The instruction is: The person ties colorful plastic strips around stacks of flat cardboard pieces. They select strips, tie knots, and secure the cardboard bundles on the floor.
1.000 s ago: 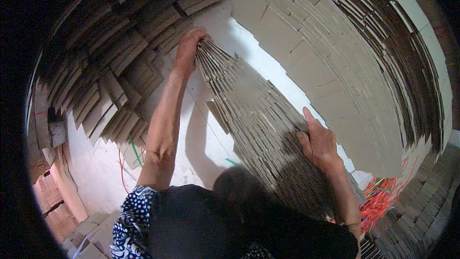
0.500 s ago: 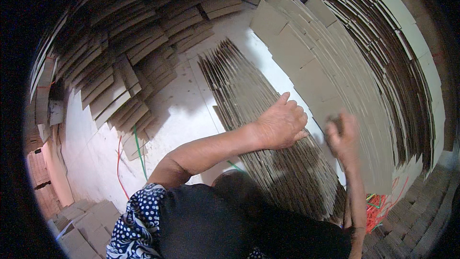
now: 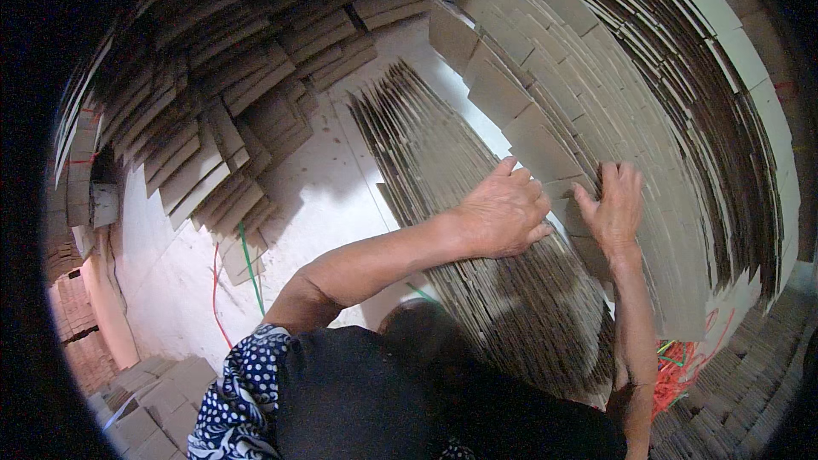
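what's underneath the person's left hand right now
The left hand lies palm down on a fanned row of flat cardboard sheets, which rests on the pale floor. The sheet edges directly under the palm are covered. The right hand presses the neighbouring overlapped stack.

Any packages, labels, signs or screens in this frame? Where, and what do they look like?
No labels, signs or screens show.
Flat cardboard sheets: plain brown, fanned out under the left hand and right hand.
Stacked cardboard piles: brown, upper left, beside the pale floor.
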A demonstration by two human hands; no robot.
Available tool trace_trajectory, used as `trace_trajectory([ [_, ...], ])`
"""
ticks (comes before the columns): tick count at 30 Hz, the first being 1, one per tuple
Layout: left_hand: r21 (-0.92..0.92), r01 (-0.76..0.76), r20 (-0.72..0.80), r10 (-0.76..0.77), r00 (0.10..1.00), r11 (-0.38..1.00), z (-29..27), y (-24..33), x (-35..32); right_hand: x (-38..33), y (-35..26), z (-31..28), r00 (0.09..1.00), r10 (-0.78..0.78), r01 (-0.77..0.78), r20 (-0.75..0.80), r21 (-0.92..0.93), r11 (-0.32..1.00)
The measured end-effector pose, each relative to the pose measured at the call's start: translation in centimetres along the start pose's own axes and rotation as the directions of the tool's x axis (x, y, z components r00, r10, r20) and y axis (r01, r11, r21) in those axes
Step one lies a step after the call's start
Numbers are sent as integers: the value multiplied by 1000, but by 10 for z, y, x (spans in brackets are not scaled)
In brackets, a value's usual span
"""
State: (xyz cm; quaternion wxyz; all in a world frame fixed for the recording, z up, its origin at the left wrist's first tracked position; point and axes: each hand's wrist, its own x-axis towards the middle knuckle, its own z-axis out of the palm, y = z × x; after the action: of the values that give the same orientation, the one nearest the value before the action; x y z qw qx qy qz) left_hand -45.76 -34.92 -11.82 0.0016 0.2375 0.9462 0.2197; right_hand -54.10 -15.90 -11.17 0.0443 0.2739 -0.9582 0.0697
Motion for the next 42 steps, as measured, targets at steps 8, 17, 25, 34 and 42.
trace_trajectory([
  [8, 33, -13, -34, 14, 999, 999, 4, 0, 1, -1, -21, 9, 998, -68, 66, 12, 125, 990],
  [17, -13, 2, -3, -2, 1000, 1000, 2, -1, -1, -14, 3, -23, 976, 121, -176, 180, 333, 926],
  [25, 2, -11, -49, 11, 999, 1000, 4, -2, 2, -14, 20, 4, 998, 58, -61, -36, -107, 992],
  [34, -30, -11, -74, 9, 997, 999, 3, -2, 0, -15, 9, 8, 988, -62, 56, -144, -47, 997],
  [42, 8, -22, -87, 23, 996, 1000, 5, -2, 2, -12, 2, 7, 990, -63, 64, -128, 3, 998],
])
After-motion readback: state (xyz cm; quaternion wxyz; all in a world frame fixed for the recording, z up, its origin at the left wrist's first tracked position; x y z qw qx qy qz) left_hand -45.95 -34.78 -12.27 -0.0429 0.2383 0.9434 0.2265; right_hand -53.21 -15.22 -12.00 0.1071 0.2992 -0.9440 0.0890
